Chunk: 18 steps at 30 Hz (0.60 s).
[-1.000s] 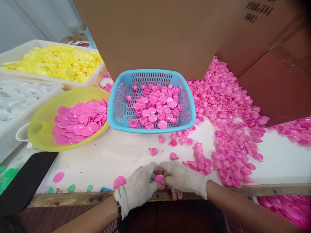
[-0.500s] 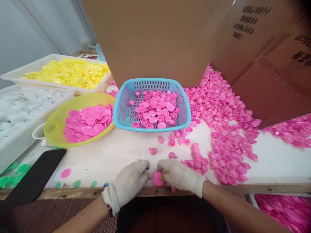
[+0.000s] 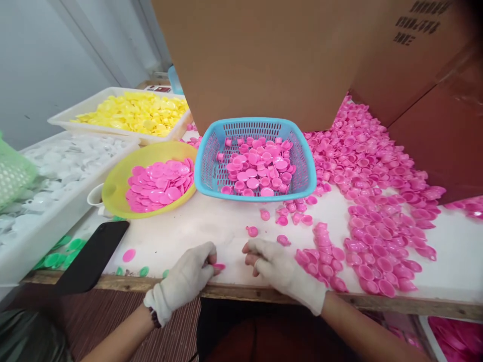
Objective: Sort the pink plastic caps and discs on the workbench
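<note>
My left hand, in a white glove with bare fingertips, pinches a flat pink disc just above the front of the table. To the right, my gloved right hand hovers with its fingers bent and apart, and nothing shows in them. Straight ahead is a blue plastic basket holding many small pink cup-shaped pieces, some with flat tops. Loose pink cups lie between basket and hands. Beside my right hand is a cluster of pink cups.
A yellow bowl of pink discs stands left of the basket. Behind it are trays of yellow pieces and white pieces. A black phone overhangs the table edge. Cardboard boxes rise behind; pink cups heap at right.
My hands have moved apart. The round pink piece at my right fingers no longer shows there, and a pink disc is now in my left fingers. The view has shifted left.
</note>
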Each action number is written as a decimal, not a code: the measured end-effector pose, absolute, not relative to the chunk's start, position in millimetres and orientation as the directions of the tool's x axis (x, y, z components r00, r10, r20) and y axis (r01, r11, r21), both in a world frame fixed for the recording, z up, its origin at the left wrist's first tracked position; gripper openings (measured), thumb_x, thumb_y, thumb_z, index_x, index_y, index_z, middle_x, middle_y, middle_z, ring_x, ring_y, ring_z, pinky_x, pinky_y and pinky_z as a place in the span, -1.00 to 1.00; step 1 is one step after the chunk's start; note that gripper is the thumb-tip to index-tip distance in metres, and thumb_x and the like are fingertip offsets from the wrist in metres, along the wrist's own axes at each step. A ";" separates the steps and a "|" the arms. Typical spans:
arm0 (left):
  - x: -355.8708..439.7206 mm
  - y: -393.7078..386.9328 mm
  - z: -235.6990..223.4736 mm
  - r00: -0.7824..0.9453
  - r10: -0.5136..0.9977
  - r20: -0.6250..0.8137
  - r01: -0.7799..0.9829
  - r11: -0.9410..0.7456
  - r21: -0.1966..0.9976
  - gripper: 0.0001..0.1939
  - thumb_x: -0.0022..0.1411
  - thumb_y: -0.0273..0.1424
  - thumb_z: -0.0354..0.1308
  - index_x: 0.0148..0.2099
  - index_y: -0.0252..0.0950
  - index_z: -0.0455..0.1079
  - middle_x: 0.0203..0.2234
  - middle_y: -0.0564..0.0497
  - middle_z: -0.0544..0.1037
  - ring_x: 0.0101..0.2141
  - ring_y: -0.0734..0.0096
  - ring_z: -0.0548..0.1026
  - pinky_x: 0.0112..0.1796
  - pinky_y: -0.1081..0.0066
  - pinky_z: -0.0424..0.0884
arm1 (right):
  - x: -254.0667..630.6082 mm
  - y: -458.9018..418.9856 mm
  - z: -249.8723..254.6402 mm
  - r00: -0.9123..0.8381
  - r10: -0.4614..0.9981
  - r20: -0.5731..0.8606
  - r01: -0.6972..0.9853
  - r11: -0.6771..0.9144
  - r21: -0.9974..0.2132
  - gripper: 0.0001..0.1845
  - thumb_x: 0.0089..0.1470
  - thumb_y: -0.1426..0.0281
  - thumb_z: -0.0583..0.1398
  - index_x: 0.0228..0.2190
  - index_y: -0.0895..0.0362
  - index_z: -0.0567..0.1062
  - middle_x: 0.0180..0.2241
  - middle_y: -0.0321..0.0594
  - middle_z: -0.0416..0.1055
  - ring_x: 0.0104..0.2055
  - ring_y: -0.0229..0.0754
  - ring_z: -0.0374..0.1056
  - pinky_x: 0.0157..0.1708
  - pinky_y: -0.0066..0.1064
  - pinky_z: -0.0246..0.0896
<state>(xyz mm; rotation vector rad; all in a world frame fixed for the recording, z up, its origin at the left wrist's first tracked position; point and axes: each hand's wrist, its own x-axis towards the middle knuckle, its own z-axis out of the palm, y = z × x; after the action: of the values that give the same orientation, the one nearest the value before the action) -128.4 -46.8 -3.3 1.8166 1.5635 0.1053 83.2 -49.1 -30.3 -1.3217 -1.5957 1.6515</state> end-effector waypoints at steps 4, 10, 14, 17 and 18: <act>-95.8 -36.5 -7.7 0.260 0.876 -0.405 0.426 0.272 0.863 -0.88 0.09 -0.34 0.04 -0.34 -0.27 0.18 -0.59 0.14 0.35 -0.56 0.51 0.34 -0.51 0.50 0.29 | 73.8 -44.8 -29.1 -0.435 0.852 -0.292 0.325 -0.154 -0.933 -0.86 0.10 0.37 0.06 -0.34 0.14 0.40 -0.44 -0.30 0.37 -0.48 -0.34 0.33 -0.52 -0.55 0.18; -58.9 -2.9 -21.6 0.262 0.873 -0.410 0.212 0.363 0.908 -0.73 0.08 -0.27 0.11 -0.22 -0.31 0.20 -0.61 0.13 0.39 -0.67 0.56 0.34 -0.65 0.54 0.28 | 88.5 -10.4 -33.9 -0.328 0.871 -0.365 0.283 -0.278 -0.918 -0.81 0.03 0.46 0.00 -0.29 0.12 0.36 -0.45 -0.31 0.36 -0.58 -0.35 0.33 -0.65 -0.57 0.18; -57.3 10.7 -34.1 0.296 0.819 -0.492 0.240 0.435 0.868 -0.72 0.05 -0.26 0.15 -0.29 -0.32 0.20 -0.64 0.13 0.39 -0.73 0.57 0.32 -0.72 0.57 0.22 | 91.7 1.9 -39.9 -0.304 0.829 -0.470 0.363 -0.356 -0.861 -0.84 -0.02 0.49 0.01 -0.35 0.13 0.33 -0.54 -0.34 0.32 -0.62 -0.32 0.34 -0.70 -0.58 0.18; -59.9 13.1 -39.3 0.331 0.786 -0.521 0.153 0.501 0.852 -0.66 0.00 -0.21 0.21 -0.31 -0.32 0.19 -0.65 0.10 0.41 -0.71 0.56 0.36 -0.69 0.57 0.25 | 90.7 6.8 -39.2 -0.312 0.796 -0.518 0.361 -0.405 -0.840 -0.83 -0.04 0.53 -0.01 -0.36 0.13 0.31 -0.54 -0.33 0.33 -0.60 -0.31 0.37 -0.67 -0.57 0.23; -60.5 13.4 -40.2 0.334 0.779 -0.531 0.123 0.523 0.844 -0.64 -0.02 -0.20 0.23 -0.32 -0.32 0.19 -0.67 0.10 0.41 -0.71 0.55 0.36 -0.69 0.57 0.25 | 90.6 8.3 -38.7 -0.313 0.783 -0.537 0.362 -0.425 -0.830 -0.81 -0.06 0.55 -0.01 -0.36 0.13 0.30 -0.55 -0.34 0.33 -0.59 -0.30 0.37 -0.65 -0.57 0.25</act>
<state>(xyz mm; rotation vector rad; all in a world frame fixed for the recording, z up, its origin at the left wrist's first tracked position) -60.5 13.4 -40.2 0.9551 1.1757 0.5257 90.6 8.3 -38.7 -1.5981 -1.4502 1.7927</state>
